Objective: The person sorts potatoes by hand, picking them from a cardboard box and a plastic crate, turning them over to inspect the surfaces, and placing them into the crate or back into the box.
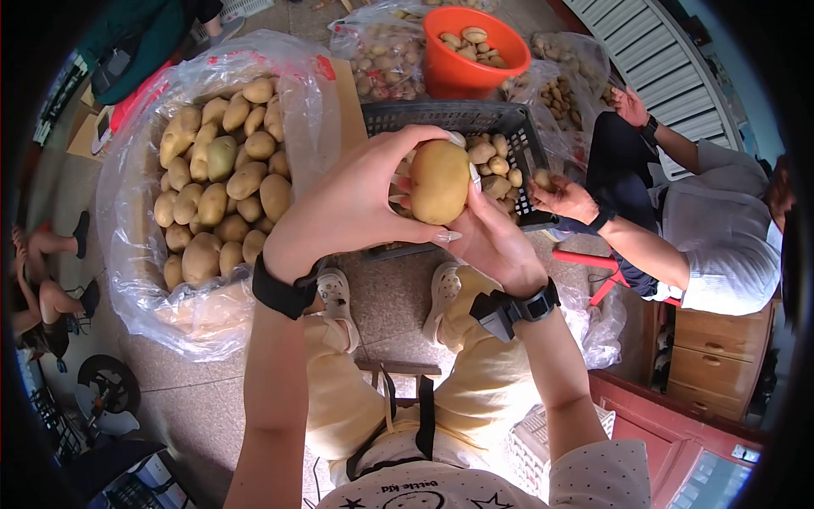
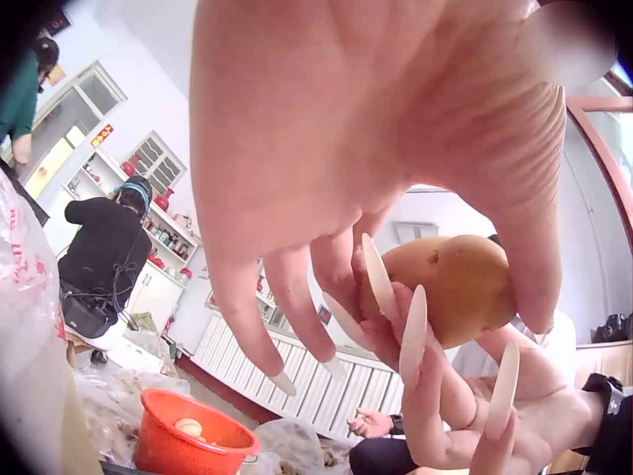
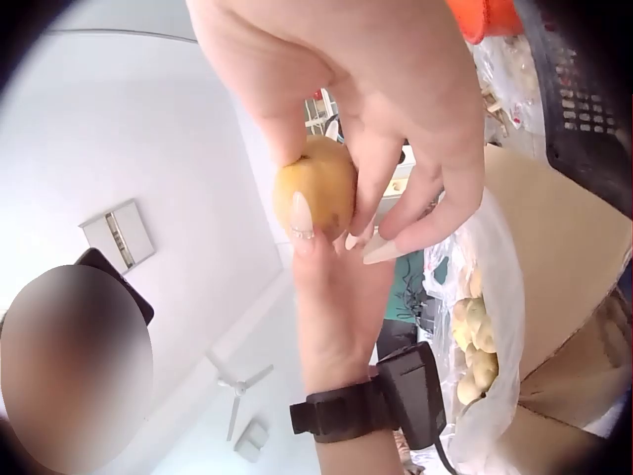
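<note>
A large, smooth yellow potato (image 1: 439, 182) is held up between both hands over the black crate. My left hand (image 1: 373, 191) grips it from the left, fingers at its top and thumb near its bottom. From the right, my right hand (image 1: 502, 242) holds it, with the thumb along its side and long-nailed fingers behind. In the left wrist view, the potato (image 2: 460, 287) lies between the left thumb and the right hand's fingers. In the right wrist view, the left thumb overlaps the potato (image 3: 321, 178). Each wrist wears a black band.
A plastic-lined box of potatoes (image 1: 212, 199) stands left, with one greenish potato (image 1: 221, 159) on top. The black crate (image 1: 530, 140) holds smaller potatoes. Behind it are an orange bucket (image 1: 462, 85) and clear bags of potatoes (image 1: 386, 68). A seated person (image 1: 678, 204) reaches toward the crate from the right.
</note>
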Tool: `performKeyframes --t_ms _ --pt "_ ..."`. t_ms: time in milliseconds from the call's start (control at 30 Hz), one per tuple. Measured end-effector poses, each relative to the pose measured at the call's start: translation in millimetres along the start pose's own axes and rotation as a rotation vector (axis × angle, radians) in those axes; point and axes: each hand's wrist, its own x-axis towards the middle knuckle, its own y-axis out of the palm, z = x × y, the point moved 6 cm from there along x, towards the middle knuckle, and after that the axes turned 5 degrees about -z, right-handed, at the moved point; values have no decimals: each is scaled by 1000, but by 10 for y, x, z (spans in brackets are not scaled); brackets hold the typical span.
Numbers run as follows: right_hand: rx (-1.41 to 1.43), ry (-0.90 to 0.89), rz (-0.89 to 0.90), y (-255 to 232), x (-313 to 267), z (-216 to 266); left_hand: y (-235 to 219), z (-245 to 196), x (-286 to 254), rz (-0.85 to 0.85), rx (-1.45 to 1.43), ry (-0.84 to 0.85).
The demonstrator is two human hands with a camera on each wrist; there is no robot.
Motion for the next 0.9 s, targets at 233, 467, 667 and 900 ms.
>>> performKeyframes --t_ms 233,467,667,900 --pt "-246 -96 -99 -101 10 105 -134 13 -56 -74 150 43" --pt "-228 -44 -141 -130 26 43 -78 19 -77 -39 262 10" --pt "-284 -43 -167 -108 14 28 -37 65 -60 -40 353 23" --pt "-313 -3 -179 -109 27 -28 5 59 -78 -124 373 153"
